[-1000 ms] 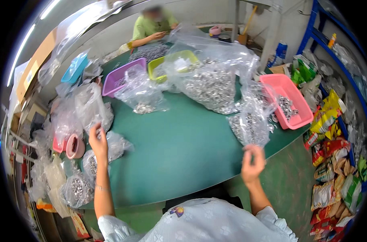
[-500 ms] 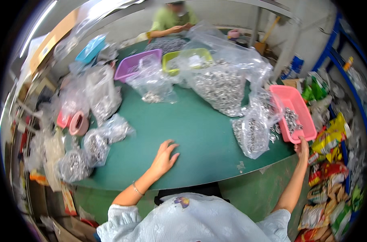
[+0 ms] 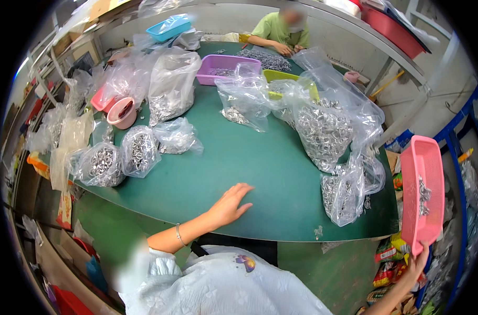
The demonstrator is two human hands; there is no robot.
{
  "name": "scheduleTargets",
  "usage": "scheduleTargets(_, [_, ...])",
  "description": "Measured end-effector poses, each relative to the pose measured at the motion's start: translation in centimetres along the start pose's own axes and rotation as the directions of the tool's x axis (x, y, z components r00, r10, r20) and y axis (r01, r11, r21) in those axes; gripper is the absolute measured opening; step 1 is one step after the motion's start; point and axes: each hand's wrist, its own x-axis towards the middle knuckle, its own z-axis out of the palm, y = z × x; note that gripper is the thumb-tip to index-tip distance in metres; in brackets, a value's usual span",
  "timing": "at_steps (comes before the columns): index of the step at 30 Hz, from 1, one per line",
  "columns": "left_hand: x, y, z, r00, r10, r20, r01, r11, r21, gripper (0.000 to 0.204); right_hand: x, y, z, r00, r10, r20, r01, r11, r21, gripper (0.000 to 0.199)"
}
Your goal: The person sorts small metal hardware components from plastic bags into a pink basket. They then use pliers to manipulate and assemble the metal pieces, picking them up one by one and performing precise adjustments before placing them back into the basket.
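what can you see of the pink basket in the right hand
The pink basket is a rectangular plastic tray with slotted, mesh-like walls. It is lifted off the green table and tipped steeply, its open side facing left. A small cluster of silvery metal rings lies inside. The right hand grips its lower corner; nothing else touches it.

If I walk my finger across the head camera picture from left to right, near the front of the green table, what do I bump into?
Clear bags of metal rings → left hand flat on the green table → small bag of metal parts → pink basket, tilted, held at its lower end by the right hand.
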Motion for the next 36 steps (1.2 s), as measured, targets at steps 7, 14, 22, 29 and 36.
scheduleTargets(7, [-0.6,7.2,-2.8,0.951,-0.053,-0.305,-0.165,0.747,-0.644,0.059,-10.7,-0.2,13.1,0.992,0.016,0.126,0.008,0.982,-0.189,0.027])
scheduleTargets(14, [-3.3,4.6,-7.2,0.843,-0.45,-0.296,-0.062,0.464,-0.884,0.04,-10.4,10.4,27.2,0.754,0.394,0.525,-0.17,0.889,-0.424,0.025])
scheduleTargets(22, [-5.5,-5.9,-4.7,0.561,-0.656,-0.504,-0.212,0.476,-0.854,0.032,-6.2,20.2,33.3,0.487,0.484,0.727,0.102,0.795,-0.597,0.039])
scheduleTargets(29, [-6.1,-6.5,-3.2,0.371,-0.762,-0.531,-0.124,0.526,-0.841,0.008,-1.1,8.1,23.6,0.632,0.168,0.756,0.262,0.873,-0.412,0.025])
scheduleTargets(36, [-4.8,-4.0,-3.6,0.446,-0.231,-0.865,0.225,0.964,-0.141,0.031,19.6,11.5,14.3,0.94,-0.329,0.085,0.305,0.706,-0.64,0.018])
